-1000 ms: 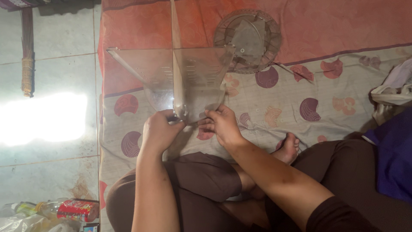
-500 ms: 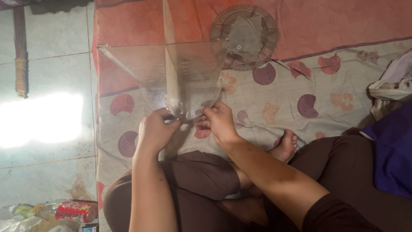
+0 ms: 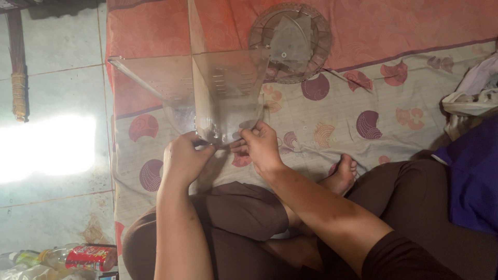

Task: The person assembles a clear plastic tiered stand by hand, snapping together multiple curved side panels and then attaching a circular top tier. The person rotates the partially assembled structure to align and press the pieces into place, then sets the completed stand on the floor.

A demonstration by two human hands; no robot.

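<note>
Together, both hands (image 3: 223, 150) pinching clear panels (image 3: 218, 96).

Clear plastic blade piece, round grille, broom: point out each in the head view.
clear plastic blade piece (image 3: 228, 98), head view, on the flat right-hand panel.
round grille (image 3: 316, 46), head view, on its right rim.
broom (image 3: 18, 88), head view, on the bound bristles.

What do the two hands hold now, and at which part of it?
Both the left hand and right hand grip the clear plastic fan blade piece at its narrow lower end, near the hub, fingers pinching that edge.
</note>
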